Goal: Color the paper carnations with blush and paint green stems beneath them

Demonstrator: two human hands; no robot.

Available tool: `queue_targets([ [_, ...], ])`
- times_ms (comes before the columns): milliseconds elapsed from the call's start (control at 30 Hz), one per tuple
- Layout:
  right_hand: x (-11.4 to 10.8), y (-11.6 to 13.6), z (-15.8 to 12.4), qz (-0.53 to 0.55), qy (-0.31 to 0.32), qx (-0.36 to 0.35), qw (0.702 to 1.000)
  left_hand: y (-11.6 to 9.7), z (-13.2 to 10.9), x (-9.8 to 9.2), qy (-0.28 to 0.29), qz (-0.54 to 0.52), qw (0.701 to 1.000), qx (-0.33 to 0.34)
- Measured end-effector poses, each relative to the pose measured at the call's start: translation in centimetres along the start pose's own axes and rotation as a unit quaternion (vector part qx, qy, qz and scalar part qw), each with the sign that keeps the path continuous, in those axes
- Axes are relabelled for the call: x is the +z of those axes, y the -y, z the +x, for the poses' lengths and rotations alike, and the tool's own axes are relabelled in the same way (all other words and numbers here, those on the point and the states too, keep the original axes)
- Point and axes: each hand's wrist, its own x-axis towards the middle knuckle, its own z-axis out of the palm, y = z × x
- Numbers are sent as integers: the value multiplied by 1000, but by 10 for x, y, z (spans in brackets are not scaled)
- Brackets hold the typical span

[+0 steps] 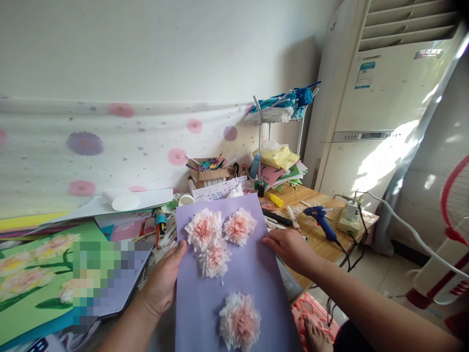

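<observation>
From my remote seat I list: one purple sheet, held up at the near side of the worktop; on it, four ruffled white-and-pink flowers, three grouped near the top, one apart lower down. Left hand: pinching the sheet's left edge, thumb on the front. Right hand: pinching its right edge. To the right, one blue glue gun; beyond, one cardboard box; at left, one green sheet with pale flowers, partly pixelated.
</observation>
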Motion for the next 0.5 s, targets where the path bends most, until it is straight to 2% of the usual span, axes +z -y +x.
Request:
queue_targets([
  [133, -12, -9, -6, -33, 39, -16, 999, -4, 3, -6, -7, 9, 1000, 11],
  [267, -35, -29, -12, -52, 33, 18, 998, -9, 7, -13, -25, 12, 999, 19],
  [400, -66, -63, -25, -66, 27, 79, 994, -14, 10, -17, -42, 14, 999, 23],
  [500, -84, -95, -43, -66, 74, 132, 986, -16, 10, -18, -58, 16, 998, 30],
])
